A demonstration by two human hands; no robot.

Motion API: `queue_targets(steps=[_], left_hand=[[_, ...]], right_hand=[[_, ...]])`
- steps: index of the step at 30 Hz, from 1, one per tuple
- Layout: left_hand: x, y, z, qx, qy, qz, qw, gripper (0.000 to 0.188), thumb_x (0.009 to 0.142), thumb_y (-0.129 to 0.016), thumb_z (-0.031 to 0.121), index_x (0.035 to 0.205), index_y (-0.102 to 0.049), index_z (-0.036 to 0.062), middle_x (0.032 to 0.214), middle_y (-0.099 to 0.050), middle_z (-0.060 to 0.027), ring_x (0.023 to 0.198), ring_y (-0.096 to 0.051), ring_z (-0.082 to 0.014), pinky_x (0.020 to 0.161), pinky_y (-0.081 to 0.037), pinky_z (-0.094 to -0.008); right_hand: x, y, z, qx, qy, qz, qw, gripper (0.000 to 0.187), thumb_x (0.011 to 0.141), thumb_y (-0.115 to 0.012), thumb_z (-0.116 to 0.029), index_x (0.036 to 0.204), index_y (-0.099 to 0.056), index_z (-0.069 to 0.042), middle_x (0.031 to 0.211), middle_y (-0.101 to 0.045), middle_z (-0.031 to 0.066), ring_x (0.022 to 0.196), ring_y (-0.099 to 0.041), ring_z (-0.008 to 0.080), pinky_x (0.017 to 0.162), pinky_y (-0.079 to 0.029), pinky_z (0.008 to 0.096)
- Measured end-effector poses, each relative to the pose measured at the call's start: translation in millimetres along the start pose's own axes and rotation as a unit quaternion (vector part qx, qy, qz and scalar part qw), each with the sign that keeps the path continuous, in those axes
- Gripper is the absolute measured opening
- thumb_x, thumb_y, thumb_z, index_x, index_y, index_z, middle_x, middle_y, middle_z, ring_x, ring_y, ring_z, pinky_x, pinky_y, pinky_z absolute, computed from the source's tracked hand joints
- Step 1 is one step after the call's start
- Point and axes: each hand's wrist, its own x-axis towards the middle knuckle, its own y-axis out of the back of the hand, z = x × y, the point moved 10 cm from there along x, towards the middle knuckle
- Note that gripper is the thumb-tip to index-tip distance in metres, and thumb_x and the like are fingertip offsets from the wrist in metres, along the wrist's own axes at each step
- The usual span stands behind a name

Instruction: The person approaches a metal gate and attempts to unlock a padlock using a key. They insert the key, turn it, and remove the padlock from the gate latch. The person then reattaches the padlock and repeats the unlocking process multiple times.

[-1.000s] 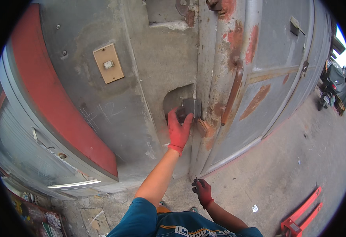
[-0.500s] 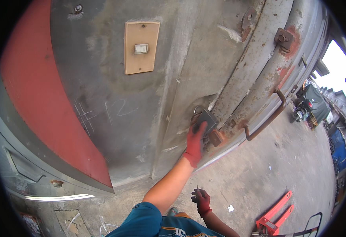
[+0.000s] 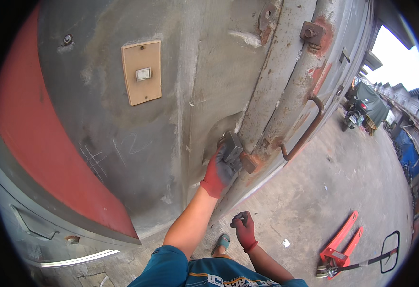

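Observation:
My left hand (image 3: 219, 171), in a red glove with dark grey fingers, reaches up to the door edge and is closed round a padlock (image 3: 233, 146). The padlock is a dark, blocky rectangle, its front face partly uncovered above my fingers; its shackle is mostly hidden. Just right of it a rusty metal tab (image 3: 248, 163) juts from the grey frame. My right hand (image 3: 244, 231), gloved alike, is held lower, in front of my body and apart from the door. Its fingers are curled closed; whatever they hold is too small to make out.
A beige switch plate (image 3: 142, 72) is on the grey wall, left of a pipe-framed door with a rusty handle (image 3: 307, 131). A red pallet truck (image 3: 337, 251) stands on the concrete floor at lower right. Farther off is a covered motorbike (image 3: 355, 115).
My left hand has shifted its grip on the padlock, which is turned and shows another face. My right hand has risen; the thin thing sticking up from its fingers no longer shows. The view has shifted.

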Motion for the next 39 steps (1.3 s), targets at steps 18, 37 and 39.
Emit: queue_targets(steps=[18, 37, 39], left_hand=[[-8.3, -7.1, -2.2, -0.036, 0.004, 0.006, 0.999, 0.04, 0.11, -0.05, 0.04, 0.136, -0.06, 0.0114, 0.124, -0.069, -0.0064, 0.114, -0.066, -0.021, 0.101, -0.052, -0.0371], [-10.6, -25.3, -1.4, -0.055, -0.002, -0.069, 0.996, 0.039, 0.112, -0.047, 0.042, 0.132, -0.061, 0.0111, 0.119, -0.07, -0.0066, 0.108, -0.066, -0.0204, 0.099, -0.053, -0.0359], [-9.3, -21.5, -1.3, -0.049, -0.005, -0.052, 0.997, 0.04, 0.111, -0.047, 0.042, 0.132, -0.061, 0.0116, 0.12, -0.07, -0.0067, 0.108, -0.066, -0.0205, 0.1, -0.053, -0.0358]], right_hand=[[62.6, -66.7, -259.7, -0.373, 0.448, 0.219, 0.782, 0.025, 0.088, -0.078, -0.015, 0.111, -0.071, -0.009, 0.098, -0.074, 0.0146, 0.087, -0.071, 0.0365, 0.074, -0.055, 0.0439], [64.2, -81.0, -244.8, -0.477, 0.477, 0.156, 0.721, 0.028, 0.081, -0.077, -0.012, 0.107, -0.067, -0.009, 0.09, -0.072, 0.0124, 0.08, -0.068, 0.0364, 0.068, -0.053, 0.0453], [58.0, -70.1, -252.8, -0.395, 0.499, 0.211, 0.742, 0.032, 0.082, -0.077, -0.013, 0.112, -0.067, -0.009, 0.086, -0.07, 0.0109, 0.077, -0.067, 0.0344, 0.067, -0.053, 0.0446]])
